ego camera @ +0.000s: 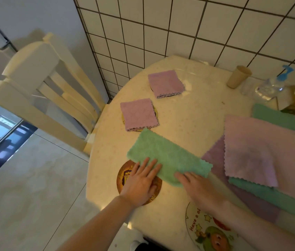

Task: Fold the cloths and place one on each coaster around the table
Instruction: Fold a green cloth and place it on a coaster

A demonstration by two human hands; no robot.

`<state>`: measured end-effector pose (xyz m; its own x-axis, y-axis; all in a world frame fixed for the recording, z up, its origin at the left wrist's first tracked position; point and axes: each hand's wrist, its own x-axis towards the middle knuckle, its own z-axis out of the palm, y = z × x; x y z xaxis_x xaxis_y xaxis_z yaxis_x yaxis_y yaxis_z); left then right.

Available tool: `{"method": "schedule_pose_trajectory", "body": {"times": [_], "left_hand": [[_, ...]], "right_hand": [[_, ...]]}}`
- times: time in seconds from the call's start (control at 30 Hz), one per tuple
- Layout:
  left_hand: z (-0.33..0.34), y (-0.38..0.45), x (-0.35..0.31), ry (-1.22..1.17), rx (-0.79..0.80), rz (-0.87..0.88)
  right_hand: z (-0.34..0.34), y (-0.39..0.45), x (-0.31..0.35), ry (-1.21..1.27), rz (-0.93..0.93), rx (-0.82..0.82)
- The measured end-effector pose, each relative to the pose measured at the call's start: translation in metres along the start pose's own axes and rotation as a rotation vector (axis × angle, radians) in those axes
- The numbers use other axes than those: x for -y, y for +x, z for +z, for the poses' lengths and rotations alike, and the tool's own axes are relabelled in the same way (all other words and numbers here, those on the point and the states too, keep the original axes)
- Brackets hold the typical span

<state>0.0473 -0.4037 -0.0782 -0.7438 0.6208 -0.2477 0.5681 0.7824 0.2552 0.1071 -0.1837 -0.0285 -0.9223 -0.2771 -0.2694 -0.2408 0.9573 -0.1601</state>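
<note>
The green cloth (168,156), folded to a strip, lies at the table's (197,113) seven o'clock. Left hand (141,182) and right hand (197,187) press it, fingers flat. It looks soft, light and floppy; best pinched at the corners.

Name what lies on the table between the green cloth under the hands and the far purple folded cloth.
In the head view, a second folded purple cloth on its coaster lies between the green cloth and the far purple cloth.

One head-worn view looks steeply down and forward from above the near edge of the round table (188,113), close over it. Beyond the table stands the tiled wall (197,29); left of the table, a chair (39,91).
</note>
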Motion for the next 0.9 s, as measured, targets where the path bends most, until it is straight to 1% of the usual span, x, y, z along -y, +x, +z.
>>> {"method": "schedule_pose_trajectory", "body": {"times": [0.03, 0.1, 0.13, 0.2, 0.27, 0.3, 0.33, 0.4, 0.47, 0.53, 0.6, 0.7, 0.73, 0.8, 0.83, 0.87, 0.9], "left_hand": [[0.005, -0.002, -0.008, -0.021, -0.016, 0.078], [0.011, -0.009, -0.023, -0.074, -0.020, 0.218], [0.014, -0.012, -0.027, -0.080, -0.015, 0.277], [0.018, -0.023, -0.030, -0.062, -0.019, 0.352], [0.019, -0.036, -0.027, -0.073, -0.047, 0.407], [0.019, -0.042, -0.024, -0.067, -0.056, 0.424], [0.018, -0.048, -0.020, -0.045, -0.051, 0.438], [0.017, -0.061, -0.012, 0.015, -0.032, 0.472], [0.019, -0.070, -0.003, 0.041, 0.016, 0.487], [0.022, -0.074, 0.006, 0.013, 0.051, 0.467], [0.028, -0.075, 0.012, -0.069, 0.071, 0.455], [0.019, -0.076, 0.009, -0.337, 0.124, 0.344], [0.015, -0.074, 0.009, -0.416, 0.116, 0.305], [0.007, -0.067, 0.010, -0.554, 0.105, 0.224], [0.003, -0.064, 0.010, -0.621, 0.111, 0.151], [-0.002, -0.059, 0.010, -0.688, 0.128, 0.063], [-0.007, -0.052, 0.011, -0.769, 0.145, -0.030]], "right_hand": [[-0.005, -0.007, 0.011, 0.064, -0.016, 0.005], [-0.010, -0.023, 0.032, 0.281, -0.017, 0.037], [-0.012, -0.031, 0.041, 0.346, -0.024, 0.023], [-0.014, -0.044, 0.058, 0.438, -0.056, -0.018], [-0.006, -0.052, 0.062, 0.526, -0.043, 0.011], [0.001, -0.052, 0.059, 0.509, -0.045, -0.004], [0.009, -0.050, 0.053, 0.426, -0.057, -0.023], [0.029, -0.044, 0.038, 0.190, -0.132, -0.035], [0.039, -0.041, 0.029, -0.013, -0.200, 0.024], [0.038, -0.041, 0.026, -0.118, -0.238, 0.083], [0.035, -0.042, 0.026, -0.144, -0.250, 0.128], [0.039, -0.040, 0.023, -0.147, -0.260, 0.069], [0.042, -0.039, 0.020, -0.139, -0.243, 0.073], [0.047, -0.033, 0.013, -0.071, -0.250, 0.083], [0.047, -0.031, 0.010, 0.001, -0.244, 0.111], [0.043, -0.030, 0.009, 0.127, -0.188, 0.159], [0.036, -0.026, 0.009, 0.299, -0.090, 0.209]]}}
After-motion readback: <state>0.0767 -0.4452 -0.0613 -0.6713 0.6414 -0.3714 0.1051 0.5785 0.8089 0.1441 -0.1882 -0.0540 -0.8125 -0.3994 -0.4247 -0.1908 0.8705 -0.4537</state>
